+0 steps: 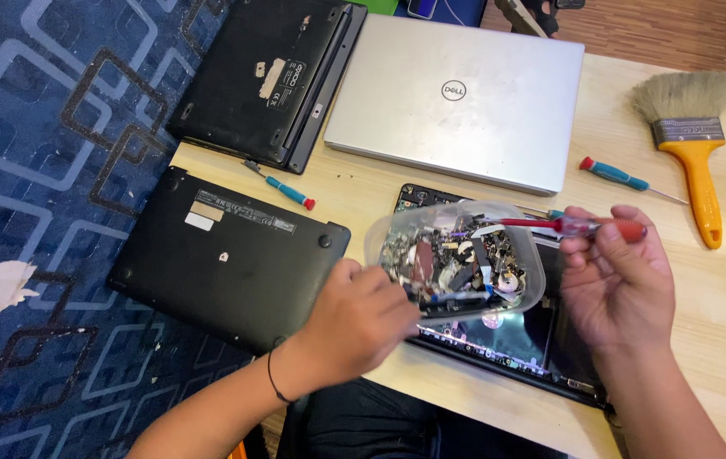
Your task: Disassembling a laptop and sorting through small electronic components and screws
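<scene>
My left hand (354, 323) grips the near edge of a clear plastic tub (456, 255) full of small screws, cables and scrap parts, holding it over an opened laptop (499, 340) with its insides showing. My right hand (614, 280) is raised to the right of the tub and holds a red-handled screwdriver (575, 225), whose shaft points left over the tub's rim.
A black laptop (227, 255) lies bottom-up at the left, another black one (265, 76) behind it, a silver closed laptop (456, 102) at the back. Two teal-and-red screwdrivers (291, 191) (622, 178) and a yellow-handled brush (694, 144) lie on the wooden table (720, 289). Blue patterned carpet lies left.
</scene>
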